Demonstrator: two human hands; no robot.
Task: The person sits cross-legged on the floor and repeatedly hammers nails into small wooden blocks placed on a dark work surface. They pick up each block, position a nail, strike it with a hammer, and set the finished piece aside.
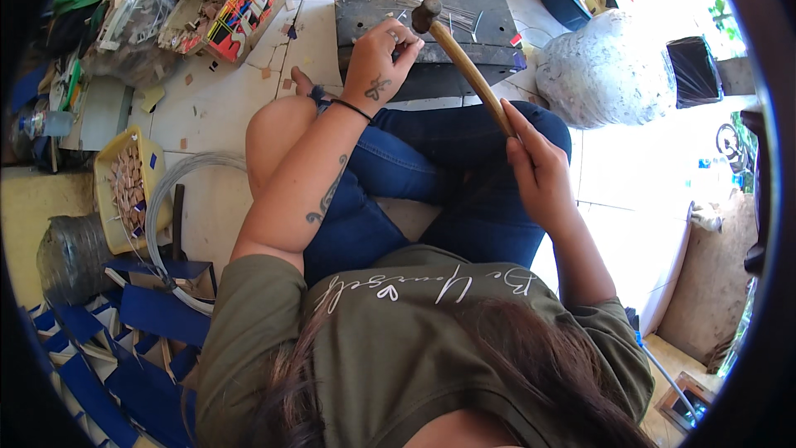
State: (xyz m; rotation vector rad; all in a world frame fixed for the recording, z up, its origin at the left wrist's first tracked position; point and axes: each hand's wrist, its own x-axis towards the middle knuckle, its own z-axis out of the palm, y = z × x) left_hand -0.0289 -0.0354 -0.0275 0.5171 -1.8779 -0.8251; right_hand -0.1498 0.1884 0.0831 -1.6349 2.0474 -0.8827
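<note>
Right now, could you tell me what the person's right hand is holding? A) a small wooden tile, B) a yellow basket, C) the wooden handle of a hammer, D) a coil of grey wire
C: the right hand grips the lower end of the hammer, whose head rests on the dark work board beside the left hand.

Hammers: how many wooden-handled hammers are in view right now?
1. The wooden-handled hammer is gripped by the right hand, its metal head over the dark work block beside the left hand. Clutter may hide others.
</note>
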